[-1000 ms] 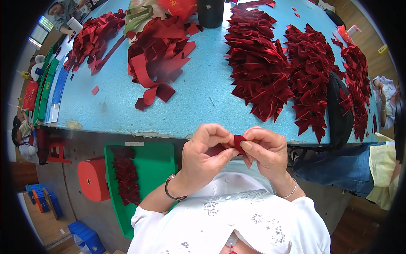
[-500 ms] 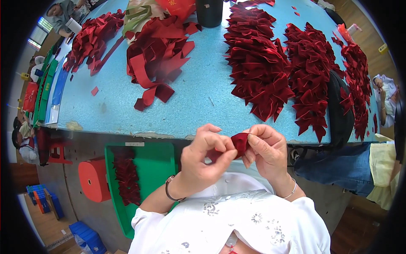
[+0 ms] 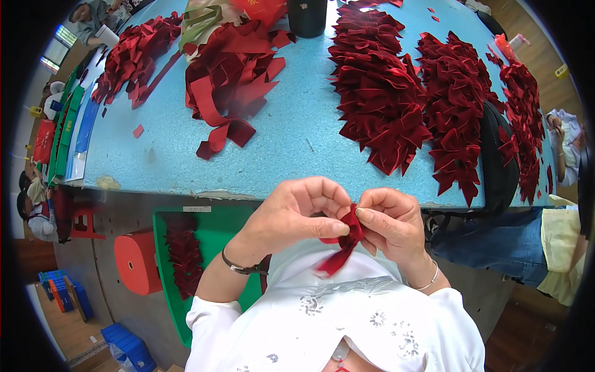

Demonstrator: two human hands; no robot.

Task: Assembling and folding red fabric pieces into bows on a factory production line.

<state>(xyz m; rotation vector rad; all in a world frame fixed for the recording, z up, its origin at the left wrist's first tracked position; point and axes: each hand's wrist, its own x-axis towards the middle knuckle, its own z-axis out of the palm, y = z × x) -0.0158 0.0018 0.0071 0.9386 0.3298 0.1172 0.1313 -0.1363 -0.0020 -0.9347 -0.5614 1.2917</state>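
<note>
Ribbon: cloth, prob. velvet, sl. sheen; tub: smooth plastic.

At the far side of the blue table, a red bag bears light print. Below the table's near edge, a green tray carries a white label — too small to read — and right of the table, a yellow sign shows dark, illegible marks.

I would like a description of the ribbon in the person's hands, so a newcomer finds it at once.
Find the blue table; before its near edge, the left hand and right hand meet. They pinch a red ribbon: unlike the red heaps beyond, it is held, its blurred tail hanging.
</note>
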